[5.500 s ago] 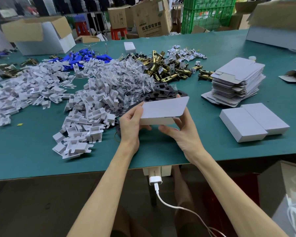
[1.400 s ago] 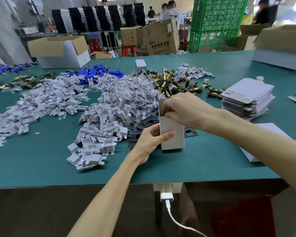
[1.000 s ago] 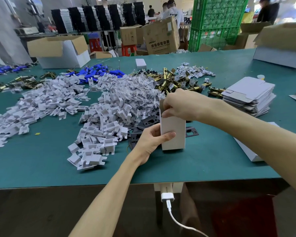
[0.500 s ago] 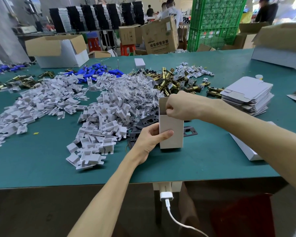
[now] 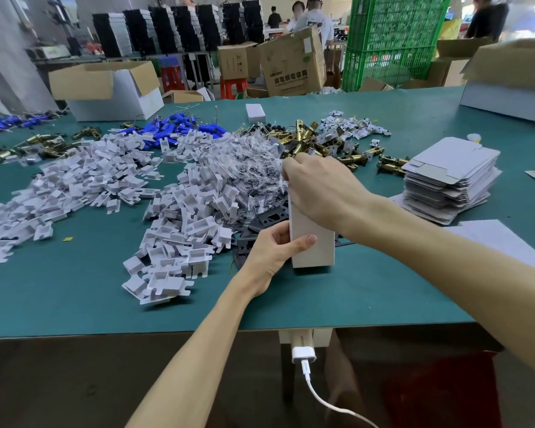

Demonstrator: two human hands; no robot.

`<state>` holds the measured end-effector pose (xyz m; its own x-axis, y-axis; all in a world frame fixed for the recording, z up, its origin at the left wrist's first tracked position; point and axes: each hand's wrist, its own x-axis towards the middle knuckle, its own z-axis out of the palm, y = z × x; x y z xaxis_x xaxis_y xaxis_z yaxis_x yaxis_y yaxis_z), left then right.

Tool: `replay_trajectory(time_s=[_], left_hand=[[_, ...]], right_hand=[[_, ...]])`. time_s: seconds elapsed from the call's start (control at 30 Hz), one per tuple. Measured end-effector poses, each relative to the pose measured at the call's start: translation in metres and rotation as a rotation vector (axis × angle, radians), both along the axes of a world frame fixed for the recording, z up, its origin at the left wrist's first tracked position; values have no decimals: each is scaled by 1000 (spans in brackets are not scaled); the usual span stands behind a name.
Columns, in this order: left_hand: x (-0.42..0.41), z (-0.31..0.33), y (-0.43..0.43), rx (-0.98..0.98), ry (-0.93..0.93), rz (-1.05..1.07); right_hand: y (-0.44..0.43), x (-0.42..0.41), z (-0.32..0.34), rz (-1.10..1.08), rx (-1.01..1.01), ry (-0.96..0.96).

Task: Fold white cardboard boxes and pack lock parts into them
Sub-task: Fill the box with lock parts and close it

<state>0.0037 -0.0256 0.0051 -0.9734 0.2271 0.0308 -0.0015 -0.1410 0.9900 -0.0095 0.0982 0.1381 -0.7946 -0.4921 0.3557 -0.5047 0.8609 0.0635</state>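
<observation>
White box (image 5: 315, 247) stands upright, left grip (image 5: 272, 250) clasping it, right grip (image 5: 318, 189) pinching its top.

Bare left forearm (image 5: 204, 344), bare right forearm (image 5: 445, 257)

In the upper middle of the frame, a large brown carton (image 5: 292, 61) carries green print on its near face. There is a round logo (image 5: 305, 58) near the top, with a short line of small lettering and a row of large Chinese characters (image 5: 288, 76) lower down, all too blurred to read with certainty. A white label (image 5: 307, 44) at its upper right is too small to read. Just to its left, a smaller brown carton (image 5: 233, 61) bears small black handling symbols (image 5: 239, 61), also unreadable.
</observation>
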Motion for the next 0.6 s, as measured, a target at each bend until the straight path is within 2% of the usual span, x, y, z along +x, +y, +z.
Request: replay_trajectory(time_s=[0.1,0.2,0.37,0.6], left_hand=[[1,0,1,-41,4,38],[-1,-2,0,-104,28,64],[-4,-6,1,-220,34,66],[-8,-10,0,-220,61,63]], right_hand=[[-21,-1,-13,109,-19,44],[-43,-11,-29,159,60,40],[-62,-39,-39,33,214,-108],[-80,-57,-58,-88,423,-171]])
